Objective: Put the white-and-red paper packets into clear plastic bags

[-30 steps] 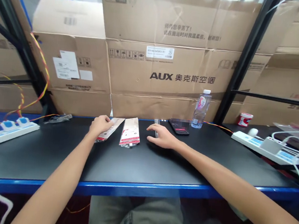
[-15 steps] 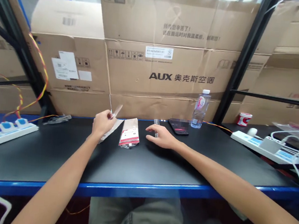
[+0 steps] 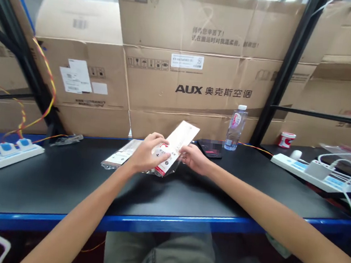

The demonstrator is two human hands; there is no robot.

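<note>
"What's in your grip right now?"

"One flat clear plastic packet [image 3: 177,144] with a cream-and-red printed card inside. It's up off the surface, between my two hands. My left hand [image 3: 145,155] is clenched over its lower part, and my right hand [image 3: 193,159] pinches its right edge between thumb and fingers"

"Why hold it like that?"

"With a hand on each side, it stays tilted and steady, top end raised, and the printed face turns up toward my eyes"

"How many packets are there?"

"Two that I can see. The second clear plastic packet [image 3: 120,155] lies flat on the black laminate surface [image 3: 62,182], just left of my left hand, with nothing holding it"

"What else is nearby?"

"One clear water bottle with a pink label [image 3: 236,128] stands upright past my right hand, beside one black smartphone [image 3: 210,149] lying flat with a blurred patch on it. There are two power strips, one white strip with blue sockets [image 3: 4,154] at the left end and one white-and-blue strip [image 3: 313,172] at the right, set well apart from the packets. Stacked brown cardboard AUX cartons [image 3: 213,89] rise behind it all
</note>
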